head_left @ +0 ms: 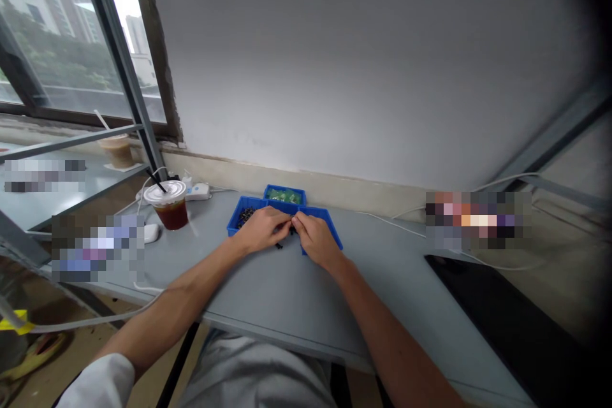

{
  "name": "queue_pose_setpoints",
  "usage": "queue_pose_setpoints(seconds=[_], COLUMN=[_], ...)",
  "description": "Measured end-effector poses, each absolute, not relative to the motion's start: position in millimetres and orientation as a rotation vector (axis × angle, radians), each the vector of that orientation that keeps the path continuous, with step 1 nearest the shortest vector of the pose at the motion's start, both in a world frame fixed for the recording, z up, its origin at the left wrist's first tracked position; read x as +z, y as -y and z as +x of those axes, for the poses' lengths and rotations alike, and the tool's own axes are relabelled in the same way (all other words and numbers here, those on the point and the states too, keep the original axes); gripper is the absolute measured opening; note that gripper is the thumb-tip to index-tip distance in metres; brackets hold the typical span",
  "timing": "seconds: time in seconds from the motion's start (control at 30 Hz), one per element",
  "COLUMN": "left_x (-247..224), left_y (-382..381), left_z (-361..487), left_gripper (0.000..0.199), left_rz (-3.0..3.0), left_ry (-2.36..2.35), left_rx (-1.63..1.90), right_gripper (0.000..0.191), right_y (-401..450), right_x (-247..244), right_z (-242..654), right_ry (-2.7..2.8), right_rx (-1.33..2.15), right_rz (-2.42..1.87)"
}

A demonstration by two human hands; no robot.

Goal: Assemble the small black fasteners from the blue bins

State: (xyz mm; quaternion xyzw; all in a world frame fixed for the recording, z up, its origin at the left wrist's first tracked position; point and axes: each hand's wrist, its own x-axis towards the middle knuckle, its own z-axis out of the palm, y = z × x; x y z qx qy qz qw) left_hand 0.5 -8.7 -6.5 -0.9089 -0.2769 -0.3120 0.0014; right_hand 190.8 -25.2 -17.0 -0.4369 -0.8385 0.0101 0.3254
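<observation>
Blue plastic trays [285, 194] near rear edge of grey desk [201, 268], three abutting. Left hand [261, 230] and right hand [315, 241] close together over them, fingertips [293, 222] meeting in a pinch on something small and dark, mostly hidden. Loose black bits [278, 245] just below grip, on desk at tray front. Tight, low pinch best for parts this small.

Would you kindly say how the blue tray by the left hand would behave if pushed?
The blue plastic tray looks light, so it would probably slide easily. The loose black parts inside could shift and perhaps spill over its low rim.
</observation>
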Motion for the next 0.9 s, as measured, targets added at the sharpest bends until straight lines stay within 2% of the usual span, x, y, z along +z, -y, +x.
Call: queue_pose_setpoints(seconds=[0.33,0.53,0.73,0.9], left_x=[-7.7,-6.8,-5.5,-10.8], left_y=[8.7,3.3,2.7,8.3], left_z=[2.5,0.0,-7.0,-8.4], left_gripper=[0.032,0.028,0.014,0.009], left_rz=[-2.832,-2.767,-2.76,-2.735], left_ry=[0.858,1.003,1.053,1.064], left_rx=[-0.961,-0.987,-0.558,-0.306], right_gripper=[0.04,0.027,0.03,0.04], right_y=[28.2,23.7,16.3,11.7], right_x=[-9.7,-5.8,-2.1,-2.8], right_z=[190.8,198.2,219.1,229.7], right_ry=[2.13,2.078,1.926,1.985], right_rx=[0.066,0.05,-0.223,-0.267], right_rz=[-1.168,-1.201,-1.365,-1.448])
